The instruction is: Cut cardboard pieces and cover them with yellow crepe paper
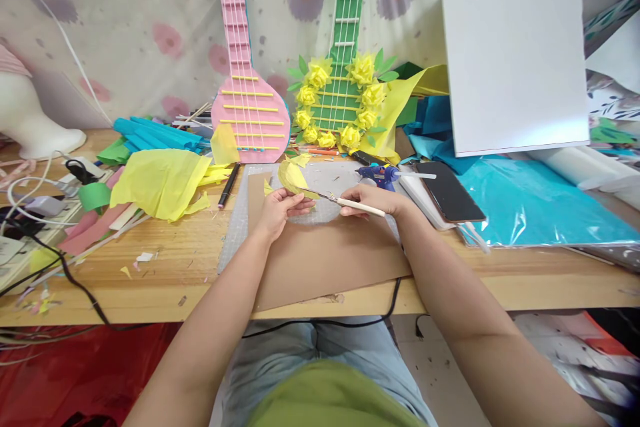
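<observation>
Between the fingers of my left hand (281, 211) is a piece of yellow crepe paper (292, 177), held up over the work mat. My right hand (371, 200) grips scissors (361, 206) with pale handles. Their blades point left and reach across the lower part of the yellow paper; whether they are fully closed I cannot tell. Beneath both hands lie a sheet of brown cardboard (325, 260) and a grey translucent cutting mat (234, 240). A blue glue gun (378, 177) rests just beyond my right hand.
A pink paper instrument (250, 110) and a green one (340, 90) with yellow flowers lean at the back. Yellow crepe paper (160, 180), a black marker (229, 185) and cables (65, 260) lie left. A phone (450, 191), blue wrapped paper (540, 200) and a white board (517, 67) are right.
</observation>
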Demonstrator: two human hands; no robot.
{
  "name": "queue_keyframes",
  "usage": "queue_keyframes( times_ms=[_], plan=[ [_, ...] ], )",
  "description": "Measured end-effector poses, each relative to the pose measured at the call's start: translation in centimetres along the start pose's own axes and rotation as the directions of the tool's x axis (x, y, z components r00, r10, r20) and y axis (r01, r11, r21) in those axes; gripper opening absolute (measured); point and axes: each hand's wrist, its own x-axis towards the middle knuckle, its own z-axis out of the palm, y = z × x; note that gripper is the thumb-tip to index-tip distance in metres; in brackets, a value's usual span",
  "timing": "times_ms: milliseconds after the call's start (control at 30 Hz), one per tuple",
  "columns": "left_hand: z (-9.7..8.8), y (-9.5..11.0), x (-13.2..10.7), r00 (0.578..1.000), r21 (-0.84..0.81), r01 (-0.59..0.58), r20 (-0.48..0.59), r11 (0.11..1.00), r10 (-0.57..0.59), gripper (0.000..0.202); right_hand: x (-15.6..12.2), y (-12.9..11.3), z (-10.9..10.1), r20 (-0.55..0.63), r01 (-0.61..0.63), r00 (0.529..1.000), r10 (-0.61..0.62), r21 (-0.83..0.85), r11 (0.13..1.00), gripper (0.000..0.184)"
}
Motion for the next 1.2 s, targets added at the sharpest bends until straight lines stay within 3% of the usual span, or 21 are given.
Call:
queue_keyframes(
  times_ms=[800,1033,1200],
  plan=[
    [0.6,-0.2,-0.2,0.996,-0.007,0.092,-0.023,0.996,-0.092,0.009,0.5,0.3,0.2,-0.006,-0.02,1.0,0.02,0.115,0.993,0.043],
    [0.2,0.3,-0.3,0.999,0.144,0.025,0.036,0.989,-0.03,0.029,0.1,0.6,-0.1,-0.035,-0.035,0.999,0.039,0.098,0.995,0.043],
    [-0.5,0.4,0.2,0.991,0.133,-0.102,-0.071,0.986,0.112,0.032,0.0,1.0,-0.1,-0.031,-0.037,0.999,0.04,0.093,0.995,0.043]
  ],
)
